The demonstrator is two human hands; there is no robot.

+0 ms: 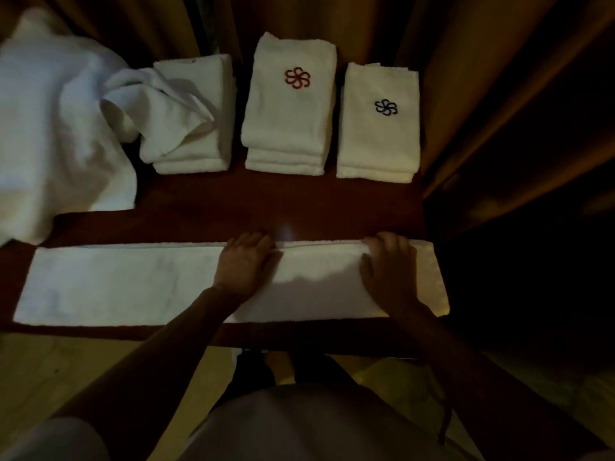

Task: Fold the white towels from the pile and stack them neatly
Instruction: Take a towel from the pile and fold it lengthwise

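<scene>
Both hands flat on the long folded towel [133, 281] — left hand [244, 262], right hand [389, 264]; three stacks behind on the worktop [266, 201].

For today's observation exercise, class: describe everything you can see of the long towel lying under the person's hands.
The long towel is white, soft terry by its look, folded lengthwise into a flat band across the near edge of the dark red table. A doubled edge shows along its far side. Its right end reaches the table's edge. The left hand rests on its middle, the right hand near its right end, fingers at the far edge. It touches no other towel.
</scene>
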